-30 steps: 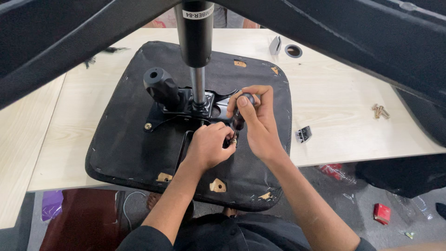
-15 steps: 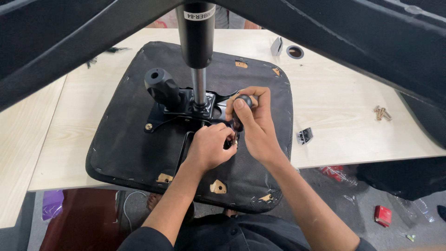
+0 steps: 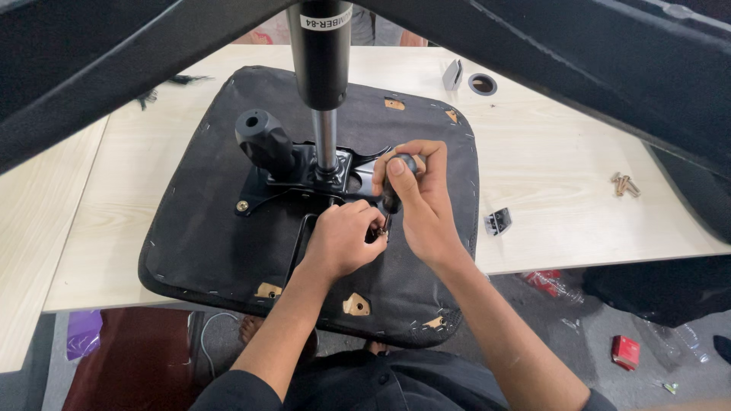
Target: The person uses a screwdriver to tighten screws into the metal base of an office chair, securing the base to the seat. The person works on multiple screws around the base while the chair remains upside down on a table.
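Screwdriver with a black handle stands upright in my right hand, fingers clenched round it, over the black metal seat bracket. My left hand pinches the tip just beside it, on the upturned black seat cushion on the pale wooden table.

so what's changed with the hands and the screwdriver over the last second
Almost nothing. The right hand keeps its grip on the screwdriver, tip down at the metal mechanism plate; the left hand stays pinched at the tip. Any turning is too slight to tell. The upturned seat cushion, the gas cylinder and the loose screws lie as before.
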